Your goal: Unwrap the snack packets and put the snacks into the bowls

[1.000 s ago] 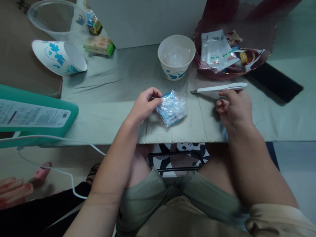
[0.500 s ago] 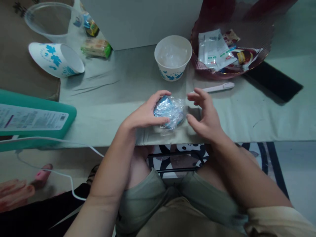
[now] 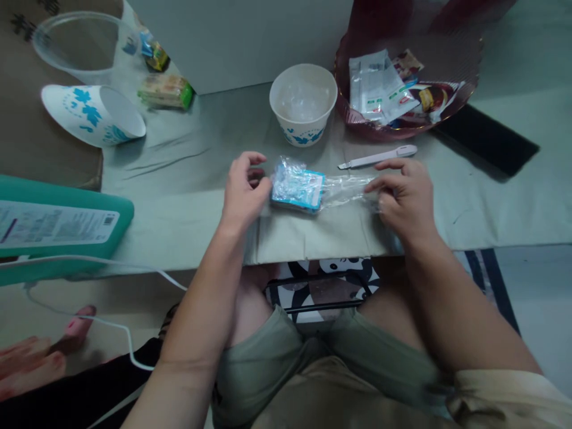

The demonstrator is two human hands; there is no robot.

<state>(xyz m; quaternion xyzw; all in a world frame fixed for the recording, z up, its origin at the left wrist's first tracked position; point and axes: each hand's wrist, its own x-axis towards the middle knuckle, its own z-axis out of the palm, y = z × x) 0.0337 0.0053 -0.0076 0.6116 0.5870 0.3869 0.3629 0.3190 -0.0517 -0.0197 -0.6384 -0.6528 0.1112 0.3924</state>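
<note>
A small blue box (image 3: 298, 189) in crinkled clear plastic wrap (image 3: 346, 186) lies on the grey-green cloth near the table's front edge. My left hand (image 3: 243, 189) grips the box's left end with curled fingers. My right hand (image 3: 402, 196) pinches the loose end of the wrap, stretched out to the right of the box. A white utility knife (image 3: 379, 157) lies on the cloth just beyond my right hand, untouched.
A white paper bowl with blue flowers (image 3: 303, 102) stands behind the box. A dark red dish of sachets (image 3: 404, 83) sits back right beside a black slab (image 3: 487, 140). Another paper cup (image 3: 93, 114) lies tipped at left, near a clear cup (image 3: 75, 44) and a teal case (image 3: 58, 220).
My right hand left the knife, came to the box, then drew the plastic wrap out to the right. My left hand turned the box and now holds its left end.
</note>
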